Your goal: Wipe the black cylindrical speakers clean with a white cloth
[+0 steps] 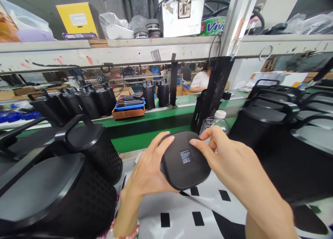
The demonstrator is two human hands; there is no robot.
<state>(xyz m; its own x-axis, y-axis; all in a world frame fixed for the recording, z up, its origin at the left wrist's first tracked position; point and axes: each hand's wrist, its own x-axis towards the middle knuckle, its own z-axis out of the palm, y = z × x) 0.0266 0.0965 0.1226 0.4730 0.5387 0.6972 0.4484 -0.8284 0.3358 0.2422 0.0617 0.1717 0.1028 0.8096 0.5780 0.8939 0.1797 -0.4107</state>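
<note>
A black speaker (191,176) with a rounded-square end is held up in front of me, that flat end facing the camera. A small dark label (186,156) with pale print sits on the flat end. My left hand (152,166) is wrapped around the left side and underneath, thumb along the upper left edge. At the upper right edge, my right hand (221,148) has its thumb on the face and its fingers bent at the rim. Whether the right fingertips also pinch something small cannot be made out. The far side of the speaker is hidden.
Black speakers with carry handles (88,138) crowd the left, and more (275,121) stand on the right. A clear plastic bottle (217,122) is behind my right hand. White sheets with black squares (182,214) cover the bench. A blue tray (130,103) lies beyond; a person (200,80) sits farther back.
</note>
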